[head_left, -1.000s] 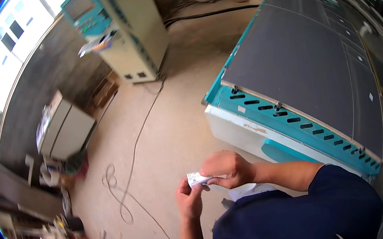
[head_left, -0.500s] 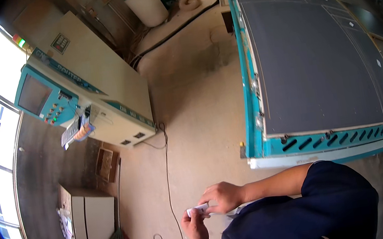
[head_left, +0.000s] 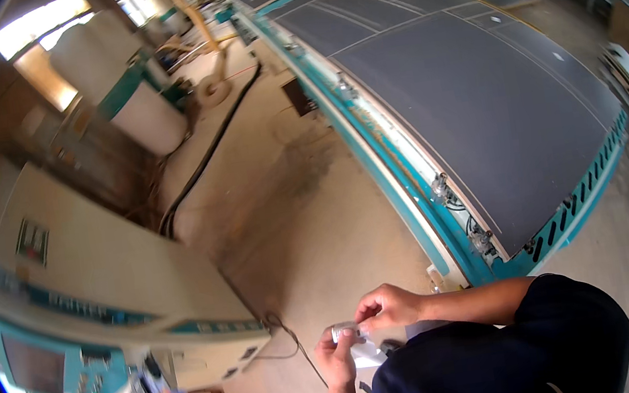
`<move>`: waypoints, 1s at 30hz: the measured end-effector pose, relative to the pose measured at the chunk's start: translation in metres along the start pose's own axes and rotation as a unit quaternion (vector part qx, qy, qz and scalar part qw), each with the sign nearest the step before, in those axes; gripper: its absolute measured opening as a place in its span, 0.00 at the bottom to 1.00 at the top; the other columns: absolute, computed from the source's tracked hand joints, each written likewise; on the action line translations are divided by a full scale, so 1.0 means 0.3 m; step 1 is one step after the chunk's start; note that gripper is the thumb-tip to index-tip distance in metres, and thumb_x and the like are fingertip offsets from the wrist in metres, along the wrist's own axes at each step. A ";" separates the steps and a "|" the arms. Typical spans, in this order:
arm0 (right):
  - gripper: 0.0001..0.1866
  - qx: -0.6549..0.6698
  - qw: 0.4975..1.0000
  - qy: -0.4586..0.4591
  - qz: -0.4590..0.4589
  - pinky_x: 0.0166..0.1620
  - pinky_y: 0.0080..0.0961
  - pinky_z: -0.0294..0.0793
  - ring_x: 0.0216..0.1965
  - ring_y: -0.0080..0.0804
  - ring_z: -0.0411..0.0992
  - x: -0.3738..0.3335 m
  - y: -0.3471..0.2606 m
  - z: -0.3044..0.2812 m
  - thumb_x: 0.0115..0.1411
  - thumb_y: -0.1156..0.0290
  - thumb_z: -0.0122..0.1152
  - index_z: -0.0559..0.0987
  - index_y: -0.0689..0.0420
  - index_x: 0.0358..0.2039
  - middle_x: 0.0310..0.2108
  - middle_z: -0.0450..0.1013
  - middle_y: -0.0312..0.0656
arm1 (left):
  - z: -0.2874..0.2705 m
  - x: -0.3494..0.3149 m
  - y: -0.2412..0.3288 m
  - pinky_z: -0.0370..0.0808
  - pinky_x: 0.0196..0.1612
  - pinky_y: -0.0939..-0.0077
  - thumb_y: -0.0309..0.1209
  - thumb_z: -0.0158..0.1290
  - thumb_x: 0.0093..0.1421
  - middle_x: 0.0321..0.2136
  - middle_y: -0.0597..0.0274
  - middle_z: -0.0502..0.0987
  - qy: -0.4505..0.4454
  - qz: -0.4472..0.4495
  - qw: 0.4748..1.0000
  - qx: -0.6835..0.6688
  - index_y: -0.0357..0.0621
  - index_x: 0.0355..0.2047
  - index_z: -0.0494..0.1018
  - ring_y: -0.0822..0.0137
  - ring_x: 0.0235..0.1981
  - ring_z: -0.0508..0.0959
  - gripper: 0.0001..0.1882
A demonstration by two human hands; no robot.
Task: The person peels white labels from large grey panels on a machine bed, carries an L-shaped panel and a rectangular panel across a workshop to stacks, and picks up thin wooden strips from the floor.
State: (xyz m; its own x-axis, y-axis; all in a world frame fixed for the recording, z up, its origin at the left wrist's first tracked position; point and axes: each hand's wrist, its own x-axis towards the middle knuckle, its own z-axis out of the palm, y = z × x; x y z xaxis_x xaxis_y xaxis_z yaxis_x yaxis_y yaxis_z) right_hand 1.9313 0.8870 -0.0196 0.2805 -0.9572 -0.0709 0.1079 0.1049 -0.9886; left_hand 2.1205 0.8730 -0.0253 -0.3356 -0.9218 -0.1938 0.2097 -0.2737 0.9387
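In front of my body, both hands meet around a small white roll-like thing (head_left: 343,330). My left hand (head_left: 336,361) grips it from the near left, thumb pressed on its side. Coming in from the right, my right hand (head_left: 389,306) has its fingers bent and pinched together close against the far end of the white thing. What lies exactly between those fingertips is too small to make out. A pale, sheet-like piece (head_left: 366,352) shows just below the hands; whether it joins the roll I cannot tell.
Right of me stands a long teal-framed machine table (head_left: 450,246) carrying dark grey scored panels (head_left: 471,110). A beige control cabinet (head_left: 117,248) with a teal screen panel stands at left. A black hose (head_left: 221,133) and a thin cable (head_left: 304,351) run over the floor.
My view has swung toward the right, so the cabinet sits lower and farther left and the table slants nearer. Both hands stay together at the white thing.
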 end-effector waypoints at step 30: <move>0.09 0.122 0.844 0.522 -0.009 0.35 0.21 0.71 0.31 0.25 0.70 1.419 -0.163 -1.702 0.52 0.72 0.59 0.76 0.64 0.31 0.29 0.72 0.39 | 0.236 2.218 0.259 0.68 0.20 0.78 0.24 0.50 0.55 0.26 0.57 0.76 -0.159 -0.215 0.958 -0.107 0.37 0.32 0.73 0.68 0.22 0.75 0.05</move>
State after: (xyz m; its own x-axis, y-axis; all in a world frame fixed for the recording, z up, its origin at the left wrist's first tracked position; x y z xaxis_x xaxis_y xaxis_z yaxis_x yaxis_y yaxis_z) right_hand 1.5584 0.3366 -0.0692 -0.7026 -0.6622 -0.2606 0.3322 0.0187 -0.9430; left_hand 1.8486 0.2577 -0.0612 -0.6886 -0.5906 -0.4207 0.1608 -0.6901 0.7056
